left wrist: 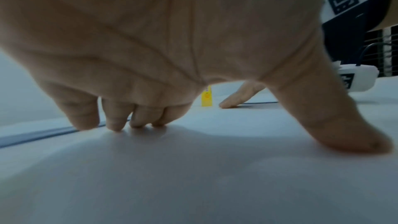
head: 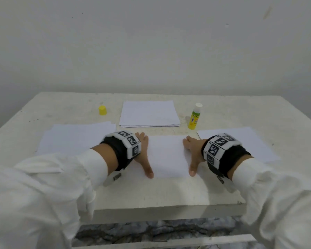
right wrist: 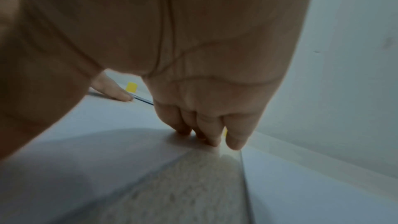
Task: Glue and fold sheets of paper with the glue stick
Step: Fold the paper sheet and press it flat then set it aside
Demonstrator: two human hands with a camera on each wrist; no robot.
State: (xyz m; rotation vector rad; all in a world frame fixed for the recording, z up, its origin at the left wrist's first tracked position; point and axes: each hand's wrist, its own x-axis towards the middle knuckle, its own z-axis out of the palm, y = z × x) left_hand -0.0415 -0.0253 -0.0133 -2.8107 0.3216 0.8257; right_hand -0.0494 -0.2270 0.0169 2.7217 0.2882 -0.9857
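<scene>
A white sheet of paper (head: 167, 155) lies flat in the middle of the table, near the front edge. My left hand (head: 144, 156) presses on its left side, fingers and thumb spread. In the left wrist view the fingertips (left wrist: 116, 123) and thumb touch the paper (left wrist: 193, 176). My right hand (head: 193, 155) presses on the right side the same way, its fingertips (right wrist: 215, 135) at the paper's far right corner. The glue stick (head: 195, 116), yellow with a white top, stands upright and uncapped behind my right hand. Its yellow cap (head: 102, 110) sits at the back left.
A stack of white sheets (head: 149, 114) lies at the back centre. More sheets lie at the left (head: 74, 139) and at the right (head: 241, 142). The white table (head: 151, 193) ends just in front of my wrists, and a pale wall stands behind it.
</scene>
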